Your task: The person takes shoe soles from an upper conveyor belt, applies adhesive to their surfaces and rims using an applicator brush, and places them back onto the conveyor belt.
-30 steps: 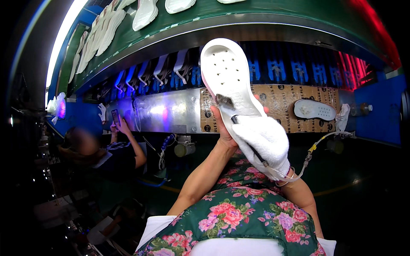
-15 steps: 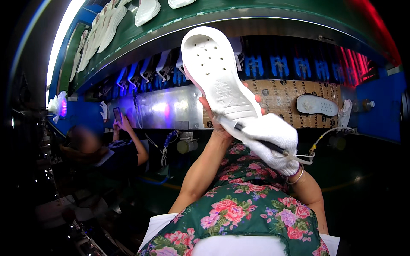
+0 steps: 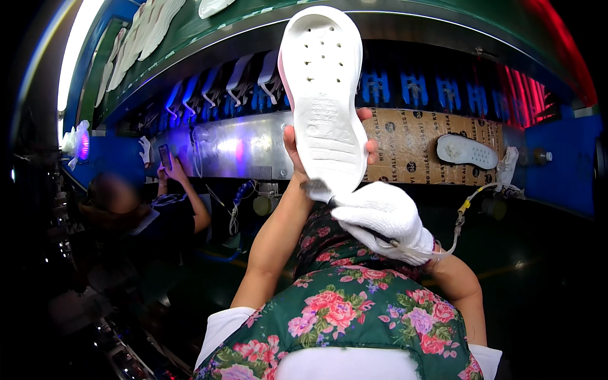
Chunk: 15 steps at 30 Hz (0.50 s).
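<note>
A white shoe sole point(image 3: 324, 82) with small holes in its upper end is held out in front of me, its long side pointing away. My bare left hand point(image 3: 295, 155) grips it from beneath, fingertips curling over both edges. My right hand point(image 3: 386, 218), in a white knit glove, is closed around a brush point(image 3: 318, 191) with a dark handle. The bristles are at the sole's near end; whether they touch it I cannot tell. A thin clear hose point(image 3: 457, 235) runs from beside the right wrist up toward the bench.
Another sole point(image 3: 467, 152) lies on a printed cardboard sheet point(image 3: 405, 158) on the metal bench point(image 3: 266, 130). Behind stands a row of blue clamps point(image 3: 415, 88). More soles point(image 3: 134, 54) rest on the green belt at upper left. Someone at left holds a phone point(image 3: 165, 155).
The sole has moved farther out and turned straighter. My gloved hand and the brush have shifted down and slightly left, toward the sole's near end.
</note>
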Motion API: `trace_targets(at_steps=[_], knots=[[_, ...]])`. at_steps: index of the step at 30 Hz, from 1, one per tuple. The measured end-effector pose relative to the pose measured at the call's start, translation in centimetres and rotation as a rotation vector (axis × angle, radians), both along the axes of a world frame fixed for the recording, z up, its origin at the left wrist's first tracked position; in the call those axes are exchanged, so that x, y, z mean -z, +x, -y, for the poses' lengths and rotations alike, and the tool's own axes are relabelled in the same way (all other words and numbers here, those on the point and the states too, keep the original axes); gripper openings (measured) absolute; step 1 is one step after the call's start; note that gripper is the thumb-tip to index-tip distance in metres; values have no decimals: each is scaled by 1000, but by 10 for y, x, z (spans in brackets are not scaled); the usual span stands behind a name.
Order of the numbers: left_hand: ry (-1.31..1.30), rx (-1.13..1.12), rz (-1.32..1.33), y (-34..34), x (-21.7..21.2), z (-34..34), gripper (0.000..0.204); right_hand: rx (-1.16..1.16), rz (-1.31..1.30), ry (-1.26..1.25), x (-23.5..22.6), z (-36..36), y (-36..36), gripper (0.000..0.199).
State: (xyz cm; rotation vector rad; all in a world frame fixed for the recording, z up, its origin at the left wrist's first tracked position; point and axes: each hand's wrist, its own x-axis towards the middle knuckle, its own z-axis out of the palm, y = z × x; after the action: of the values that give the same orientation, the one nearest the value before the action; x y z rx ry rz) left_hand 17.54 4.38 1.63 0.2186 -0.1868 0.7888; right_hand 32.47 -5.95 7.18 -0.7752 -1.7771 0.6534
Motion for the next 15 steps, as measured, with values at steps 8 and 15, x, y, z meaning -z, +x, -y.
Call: trace_targets(at_steps=[8, 15], knots=[[109, 303, -38, -7, 1, -22, 105, 3, -16, -130, -7, -2, 4, 24], [123, 277, -120, -6, -10, -20, 109, 19, -167, -401, -11, 0, 12, 23]])
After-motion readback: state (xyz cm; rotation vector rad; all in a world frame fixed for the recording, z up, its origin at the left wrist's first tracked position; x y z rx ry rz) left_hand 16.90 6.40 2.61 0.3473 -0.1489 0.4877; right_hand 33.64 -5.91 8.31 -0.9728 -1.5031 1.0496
